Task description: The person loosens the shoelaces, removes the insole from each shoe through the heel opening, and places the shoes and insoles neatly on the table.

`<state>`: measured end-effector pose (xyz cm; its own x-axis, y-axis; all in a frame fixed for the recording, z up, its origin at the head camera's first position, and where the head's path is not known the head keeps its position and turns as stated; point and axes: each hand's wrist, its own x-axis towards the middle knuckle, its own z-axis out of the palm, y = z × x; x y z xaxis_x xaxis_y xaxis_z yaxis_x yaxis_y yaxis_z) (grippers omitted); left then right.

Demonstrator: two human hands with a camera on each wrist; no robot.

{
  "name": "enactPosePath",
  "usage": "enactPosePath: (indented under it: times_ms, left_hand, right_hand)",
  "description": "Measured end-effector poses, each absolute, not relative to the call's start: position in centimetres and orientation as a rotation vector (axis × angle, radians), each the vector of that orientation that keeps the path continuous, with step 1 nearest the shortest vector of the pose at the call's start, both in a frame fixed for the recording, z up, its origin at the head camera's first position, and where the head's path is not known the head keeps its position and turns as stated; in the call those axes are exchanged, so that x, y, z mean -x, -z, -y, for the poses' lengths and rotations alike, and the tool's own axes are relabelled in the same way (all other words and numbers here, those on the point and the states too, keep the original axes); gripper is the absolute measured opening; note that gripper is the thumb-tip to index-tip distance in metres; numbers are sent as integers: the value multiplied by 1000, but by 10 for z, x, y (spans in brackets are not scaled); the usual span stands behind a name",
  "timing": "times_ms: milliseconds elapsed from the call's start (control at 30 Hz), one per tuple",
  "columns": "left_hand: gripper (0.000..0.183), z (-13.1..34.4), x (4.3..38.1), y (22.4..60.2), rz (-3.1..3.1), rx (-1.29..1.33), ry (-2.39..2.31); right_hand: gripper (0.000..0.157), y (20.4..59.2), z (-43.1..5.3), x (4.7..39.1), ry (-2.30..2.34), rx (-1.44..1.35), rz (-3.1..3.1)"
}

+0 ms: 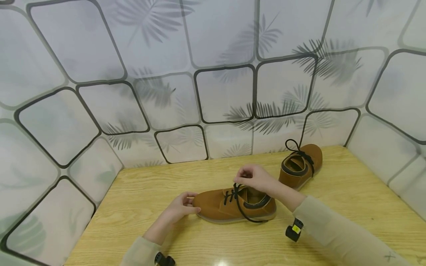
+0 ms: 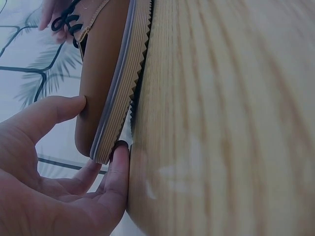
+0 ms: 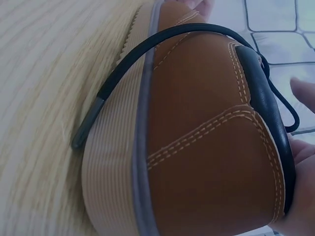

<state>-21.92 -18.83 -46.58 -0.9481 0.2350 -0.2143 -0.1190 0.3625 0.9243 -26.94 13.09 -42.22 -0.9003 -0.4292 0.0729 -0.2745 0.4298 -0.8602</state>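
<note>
A brown lace-up shoe [image 1: 209, 203] lies sole down on the wooden table, its toe to the left. My left hand [image 1: 181, 207] holds the toe. In the left wrist view the thumb [image 2: 69, 105] presses the upper, and fingers reach under the front of the ribbed sole [image 2: 110, 123]. Over the shoe's opening, my right hand [image 1: 254, 179] pinches the black shoelace [image 1: 236, 188] near the top eyelets; the exact contact is partly hidden. One lace end [image 3: 88, 123] hangs down the shoe's near side to the table.
A second brown shoe [image 1: 296, 173] stands behind, to the right, with its black laces tied and a loop standing up. The wooden table [image 1: 139, 188] meets a patterned fabric wall [image 1: 226, 96] at the back and sides.
</note>
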Motion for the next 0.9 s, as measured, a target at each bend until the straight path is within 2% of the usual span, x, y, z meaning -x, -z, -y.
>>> enactPosePath:
  times_ms: [400,900]
  left_hand:
    - [60,189,219,466,-2316,-117,-1611]
    - [59,189,220,467,-2317,-115,-1603]
  right_hand:
    - [11,424,-130,268,1385,749,-2503]
    - [18,421,-131,268,1600,461,-2455]
